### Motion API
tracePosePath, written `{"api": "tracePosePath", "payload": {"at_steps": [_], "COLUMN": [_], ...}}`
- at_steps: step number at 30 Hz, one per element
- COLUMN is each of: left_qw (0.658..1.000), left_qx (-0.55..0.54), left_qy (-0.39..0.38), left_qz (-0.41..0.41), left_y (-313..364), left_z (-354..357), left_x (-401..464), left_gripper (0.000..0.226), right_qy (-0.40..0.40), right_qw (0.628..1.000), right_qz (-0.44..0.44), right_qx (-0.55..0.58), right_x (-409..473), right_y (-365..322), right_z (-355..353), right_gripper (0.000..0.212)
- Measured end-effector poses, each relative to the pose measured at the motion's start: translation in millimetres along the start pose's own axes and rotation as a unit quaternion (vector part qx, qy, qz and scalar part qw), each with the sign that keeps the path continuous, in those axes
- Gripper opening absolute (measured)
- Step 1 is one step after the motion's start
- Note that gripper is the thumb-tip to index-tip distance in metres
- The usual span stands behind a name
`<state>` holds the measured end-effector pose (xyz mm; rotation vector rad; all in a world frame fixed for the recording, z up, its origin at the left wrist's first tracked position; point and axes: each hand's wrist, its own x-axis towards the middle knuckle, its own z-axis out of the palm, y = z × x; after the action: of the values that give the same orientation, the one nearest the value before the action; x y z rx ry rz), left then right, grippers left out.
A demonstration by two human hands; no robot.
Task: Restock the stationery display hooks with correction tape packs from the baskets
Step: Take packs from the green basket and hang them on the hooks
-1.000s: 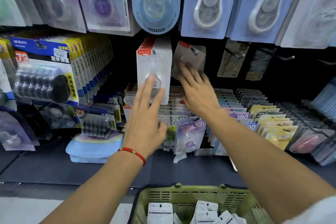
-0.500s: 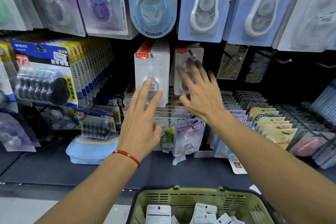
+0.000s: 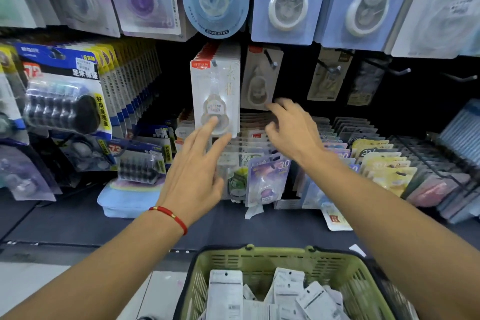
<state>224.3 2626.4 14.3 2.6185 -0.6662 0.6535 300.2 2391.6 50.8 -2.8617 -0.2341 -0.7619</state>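
Head view: green basket [image 3: 259,261] at bottom edge holds loose white correction tape packs [image 3: 225,293]. Left hand [image 3: 193,176], fingers released and straight, touches the front hung pack [image 3: 215,96]. Right hand [image 3: 293,130], fingers loosely curled, holds nothing, just below the neighbouring hook's pack [image 3: 259,80].

Glossy clear plastic blister on white card, the correction tape pack [image 3: 215,96] at twelve o'clock, matt olive plastic basket [image 3: 259,260] with slotted walls at six, matt white card backs [image 3: 225,293] inside it, red cord bracelet [image 3: 170,215] at seven, dark metal hooks [image 3: 400,71] at two
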Motion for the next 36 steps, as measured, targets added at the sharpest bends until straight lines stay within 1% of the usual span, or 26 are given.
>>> {"api": "tracePosePath", "payload": {"at_steps": [2, 4, 6, 8, 10, 12, 14, 16, 17, 18, 19, 21, 23, 24, 25, 26, 27, 28, 29, 30, 31, 32, 33, 34, 35, 36], "left_qw": [0.998, 0.985, 0.952, 0.905, 0.871, 0.855, 0.856, 0.871, 0.882, 0.894, 0.905, 0.924, 0.932, 0.927, 0.917, 0.902, 0.879, 0.842, 0.78, 0.691, 0.593, 0.53, 0.511, 0.518, 0.534, 0.551], "left_qx": [0.002, 0.022, 0.061, 0.092, 0.11, 0.103, 0.086, 0.065, 0.051, 0.034, 0.018, -0.014, -0.056, -0.077, -0.099, -0.124, -0.158, -0.21, -0.292, -0.397, -0.485, -0.542, -0.575, -0.588, -0.594, -0.592], "left_qy": [-0.066, -0.166, -0.296, -0.412, -0.474, -0.508, -0.509, -0.482, -0.458, -0.431, -0.403, -0.346, -0.28, -0.251, -0.225, -0.201, -0.184, -0.175, -0.174, -0.182, -0.202, -0.212, -0.204, -0.18, -0.151, -0.124], "left_qz": [0.016, 0.033, 0.05, 0.062, 0.066, 0.035, -0.017, -0.071, -0.096, -0.116, -0.131, -0.161, -0.224, -0.267, -0.313, -0.361, -0.411, -0.465, -0.525, -0.577, -0.611, -0.616, -0.606, -0.594, -0.583, -0.575], "left_y": [-3.9, -5.8, -5.2, -2.2, 0.0, 3.3, 10.0, 15.7, 18.0, 19.4, 20.0, 19.8, 20.5, 22.4, 25.5, 30.5, 38.0, 46.1, 55.7, 66.2, 76.9, 84.3, 88.1, 89.6, 88.6, 85.9], "left_z": [0.0, 5.0, 16.1, 30.9, 47.0, 62.6, 77.2, 87.3, 90.5, 92.4, 92.0, 89.0, 83.6, 81.9, 81.1, 81.1, 81.6, 84.0, 87.8, 91.0, 92.6, 94.2, 96.9, 100.3, 103.4, 105.5], "left_x": [-18.7, -45.8, -79.0, -114.4, -146.4, -173.3, -197.2, -215.4, -222.8, -228.5, -232.2, -231.2, -223.7, -219.3, -214.5, -210.2, -206.5, -203.5, -200.6, -196.3, -192.3, -189.2, -187.2, -185.6, -184.6, -184.7], "left_gripper": [0.078, 0.074, 0.066, 0.063, 0.066, 0.063, 0.061, 0.058, 0.056, 0.054, 0.052, 0.047, 0.039, 0.036, 0.034, 0.032, 0.034, 0.038, 0.042, 0.045, 0.046, 0.049, 0.047, 0.042, 0.039, 0.038], "right_qy": [-0.011, -0.099, -0.263, -0.409, -0.509, -0.549, -0.519, -0.503, -0.503, -0.494, -0.472, -0.405, -0.357, -0.334, -0.292, -0.226, -0.146, -0.084, -0.053, -0.048, -0.068, -0.1, -0.132, -0.15, -0.156, -0.161], "right_qw": [0.994, 0.979, 0.949, 0.904, 0.855, 0.827, 0.839, 0.855, 0.859, 0.866, 0.879, 0.912, 0.924, 0.919, 0.906, 0.877, 0.821, 0.73, 0.624, 0.538, 0.499, 0.496, 0.523, 0.571, 0.643, 0.733], "right_qz": [0.022, 0.047, 0.033, 0.005, 0.007, 0.046, 0.073, 0.041, 0.015, -0.003, -0.01, -0.012, -0.004, 0.042, 0.124, 0.234, 0.348, 0.441, 0.497, 0.518, 0.516, 0.506, 0.498, 0.493, 0.485, 0.464], "right_qx": [0.106, 0.174, 0.168, 0.126, 0.104, 0.117, 0.145, 0.119, 0.09, 0.072, 0.064, 0.066, 0.135, 0.205, 0.28, 0.354, 0.428, 0.515, 0.601, 0.663, 0.693, 0.698, 0.679, 0.638, 0.572, 0.471], "right_x": [-42.9, -90.3, -136.5, -182.0, -225.1, -262.8, -295.0, -323.9, -337.3, -348.9, -357.6, -365.5, -366.8, -365.9, -363.9, -359.7, -352.7, -345.6, -338.2, -332.3, -327.9, -328.1, -331.8, -337.8, -344.4, -351.6], "right_y": [5.3, 9.2, 7.3, 2.1, -9.1, -25.6, -47.2, -76.5, -91.4, -104.0, -112.9, -114.3, -100.1, -90.9, -83.8, -77.4, -72.1, -69.1, -67.3, -64.2, -61.6, -59.4, -56.6, -51.3, -42.1, -28.5], "right_z": [-4.8, -4.9, 5.3, 26.9, 53.6, 81.2, 109.3, 133.5, 144.6, 154.0, 162.0, 166.1, 155.3, 145.2, 131.8, 121.0, 111.9, 102.8, 96.2, 91.4, 86.9, 83.0, 81.1, 82.4, 84.7, 88.6], "right_gripper": [0.033, 0.023, 0.023, 0.024, 0.025, 0.037, 0.064, 0.098, 0.107, 0.108, 0.101, 0.076, 0.054, 0.047, 0.043, 0.038, 0.033, 0.029, 0.026, 0.026, 0.027, 0.028, 0.028, 0.027, 0.027, 0.026]}}
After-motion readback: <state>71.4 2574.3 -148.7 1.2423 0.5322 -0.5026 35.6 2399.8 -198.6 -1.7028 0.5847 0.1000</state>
